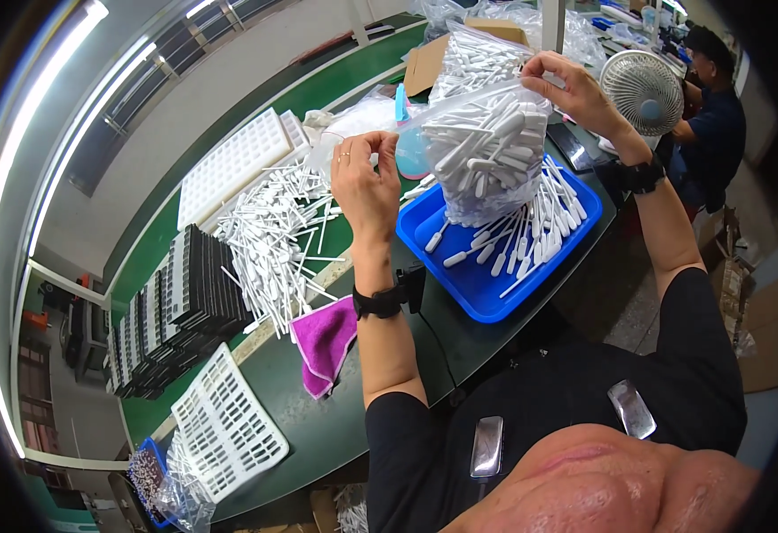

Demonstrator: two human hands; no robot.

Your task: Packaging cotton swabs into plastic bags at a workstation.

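Observation:
A clear plastic bag (485, 160) packed with white plastic sticks, each with a wider rounded end, stands upright over the blue tray (486, 306). Its top edge is stretched between both hands. My left hand (367, 182) is closed in a pinch at the bag's left upper corner. At the right upper corner, my right hand (575, 93) pinches the film between thumb and fingers. More loose white sticks (531, 240) lie in the tray around the bag's base.
Left of my left arm lie a heap of white sticks (273, 231) and a purple cloth (327, 346). Stacked black trays (198, 275), a white perforated tray (229, 426) and a white grid panel (238, 160) flank them. A fan (642, 93) and another person (713, 133) are at far right.

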